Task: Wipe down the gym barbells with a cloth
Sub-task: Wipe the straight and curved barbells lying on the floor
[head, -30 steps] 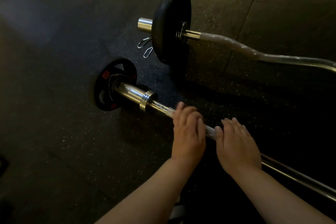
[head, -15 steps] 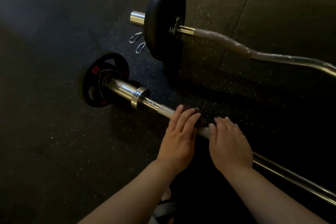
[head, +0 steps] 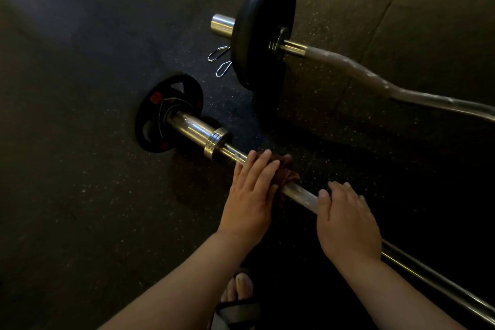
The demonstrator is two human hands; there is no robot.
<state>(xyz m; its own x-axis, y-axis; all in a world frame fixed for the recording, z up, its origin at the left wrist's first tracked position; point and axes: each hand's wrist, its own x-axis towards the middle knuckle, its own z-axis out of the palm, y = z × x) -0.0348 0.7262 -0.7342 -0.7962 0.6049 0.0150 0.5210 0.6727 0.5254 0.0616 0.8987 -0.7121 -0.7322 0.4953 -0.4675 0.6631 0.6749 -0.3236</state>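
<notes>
A straight chrome barbell (head: 300, 194) lies on the dark rubber floor, running from a small black plate (head: 158, 115) at the left toward the lower right. My left hand (head: 251, 195) presses a dark brown cloth (head: 286, 174) onto the bar just right of the collar, fingers nearly straight over it. A short bare stretch of bar to the right, my right hand (head: 345, 225) grips the bar, thumb on the near side and fingers curled over the top. A curved bar (head: 375, 80) with a large black plate (head: 263, 32) lies farther back.
Two loose wire spring clips (head: 219, 60) lie on the floor beside the large plate. My sandalled foot (head: 238, 295) stands close under the straight bar. A second thin bar (head: 442, 273) runs alongside the straight barbell at the lower right. Floor tile seams cross the upper right.
My hands have moved apart along the bar, leaving bare bar between them. My left hand's fingers have straightened, and the brown cloth now shows under them.
</notes>
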